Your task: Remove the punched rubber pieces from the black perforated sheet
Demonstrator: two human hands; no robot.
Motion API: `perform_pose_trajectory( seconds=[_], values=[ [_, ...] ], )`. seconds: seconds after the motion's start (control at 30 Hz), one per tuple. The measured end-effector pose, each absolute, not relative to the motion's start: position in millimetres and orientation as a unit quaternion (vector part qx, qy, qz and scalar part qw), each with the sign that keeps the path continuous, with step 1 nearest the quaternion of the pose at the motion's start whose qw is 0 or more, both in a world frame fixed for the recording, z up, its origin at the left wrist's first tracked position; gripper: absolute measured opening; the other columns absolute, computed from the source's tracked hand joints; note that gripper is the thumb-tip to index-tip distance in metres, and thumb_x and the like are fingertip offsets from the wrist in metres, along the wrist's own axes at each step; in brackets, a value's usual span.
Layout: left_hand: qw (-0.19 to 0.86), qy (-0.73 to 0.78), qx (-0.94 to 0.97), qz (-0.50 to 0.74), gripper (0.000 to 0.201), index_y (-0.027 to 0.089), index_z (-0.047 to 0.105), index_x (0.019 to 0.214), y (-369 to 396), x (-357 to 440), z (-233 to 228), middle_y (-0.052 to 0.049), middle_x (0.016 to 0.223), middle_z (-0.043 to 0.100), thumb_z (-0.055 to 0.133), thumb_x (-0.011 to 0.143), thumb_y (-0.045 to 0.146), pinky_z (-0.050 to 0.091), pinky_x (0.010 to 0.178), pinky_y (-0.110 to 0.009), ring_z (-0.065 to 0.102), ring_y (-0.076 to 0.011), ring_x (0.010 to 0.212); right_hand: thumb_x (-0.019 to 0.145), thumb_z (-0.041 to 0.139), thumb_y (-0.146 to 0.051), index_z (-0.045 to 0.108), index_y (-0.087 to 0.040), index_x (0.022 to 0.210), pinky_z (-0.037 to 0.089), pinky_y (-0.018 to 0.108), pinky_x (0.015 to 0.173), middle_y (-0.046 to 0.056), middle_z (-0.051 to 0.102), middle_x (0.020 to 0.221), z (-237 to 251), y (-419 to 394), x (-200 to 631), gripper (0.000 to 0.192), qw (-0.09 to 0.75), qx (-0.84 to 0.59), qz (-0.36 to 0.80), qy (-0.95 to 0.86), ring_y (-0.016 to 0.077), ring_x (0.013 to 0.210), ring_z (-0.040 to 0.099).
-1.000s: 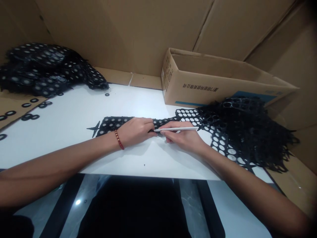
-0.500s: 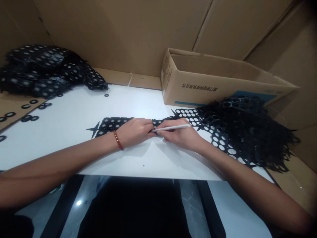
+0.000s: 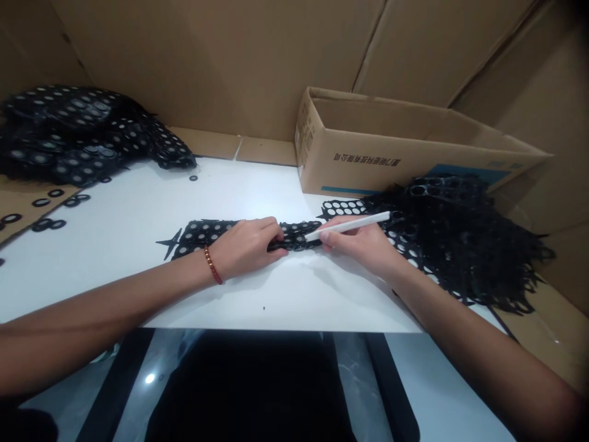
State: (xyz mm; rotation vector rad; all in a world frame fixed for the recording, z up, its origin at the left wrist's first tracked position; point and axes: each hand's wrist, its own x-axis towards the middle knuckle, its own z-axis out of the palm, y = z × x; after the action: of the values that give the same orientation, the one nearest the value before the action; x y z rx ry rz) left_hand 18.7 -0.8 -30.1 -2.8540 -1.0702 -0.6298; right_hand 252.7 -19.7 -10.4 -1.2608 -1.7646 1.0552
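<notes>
two hands | left grip point(image 3: 246, 245) pins perforated sheet point(image 3: 205, 232) | right grip point(image 3: 363, 242) grasps white stylus point(image 3: 348, 225) | box point(image 3: 391, 161) print unreadable

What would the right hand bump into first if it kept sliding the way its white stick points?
Probably the left hand: the white stick in the right hand aims left along the black punched sheet.

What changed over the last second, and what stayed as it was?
The right hand drew the white stick rightward along the black perforated strip, tilting its far end up; its tip left the left hand. The left hand stayed pressed on the strip. Cardboard box and both black piles unchanged.
</notes>
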Motion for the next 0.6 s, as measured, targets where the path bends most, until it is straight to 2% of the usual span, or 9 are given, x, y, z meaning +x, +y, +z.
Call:
perform_pose_trajectory(
  seconds=[0.13, 0.33, 0.6],
  values=[
    [0.047, -0.339, -0.917, -0.205, 0.022, 0.015, 0.059, 0.101, -3.0, 24.5, -28.8, -0.005, 0.099, 0.066, 0.055, 0.084, 0.028, 0.045, 0.055, -0.026, 0.062, -0.0152, 0.07, 0.078, 0.067, -0.032, 0.07, -0.012, 0.086, 0.045, 0.017, 0.06, 0.006, 0.064, 0.084, -15.1, -22.6, 252.3, 0.022, 0.349, -0.486, 0.389, -0.7, 0.0118, 0.074, 0.06],
    [0.069, -0.295, -0.928, -0.218, 0.018, 0.015, 0.066, 0.088, -1.2, 26.3, -33.1, -0.004, 0.083, 0.07, 0.051, 0.086, 0.024, 0.048, 0.058, -0.026, 0.065, -0.0169, 0.071, 0.08, 0.065, -0.025, 0.072, -0.012, 0.086, 0.048, 0.018, 0.064, 0.006, 0.065, 0.087, -18.7, -22.9, 246.7, 0.016, 0.365, -0.442, 0.355, -0.738, 0.0122, 0.079, 0.06],
    [0.069, -0.276, -0.931, -0.227, 0.021, 0.014, 0.068, 0.085, -0.1, 24.8, -34.3, -0.004, 0.08, 0.07, 0.051, 0.088, 0.026, 0.049, 0.059, -0.026, 0.065, -0.016, 0.069, 0.081, 0.064, -0.025, 0.072, -0.013, 0.087, 0.05, 0.02, 0.069, 0.005, 0.065, 0.089, -20.1, -23.0, 246.3, 0.016, 0.361, -0.417, 0.341, -0.762, 0.0128, 0.083, 0.061]
  ],
)
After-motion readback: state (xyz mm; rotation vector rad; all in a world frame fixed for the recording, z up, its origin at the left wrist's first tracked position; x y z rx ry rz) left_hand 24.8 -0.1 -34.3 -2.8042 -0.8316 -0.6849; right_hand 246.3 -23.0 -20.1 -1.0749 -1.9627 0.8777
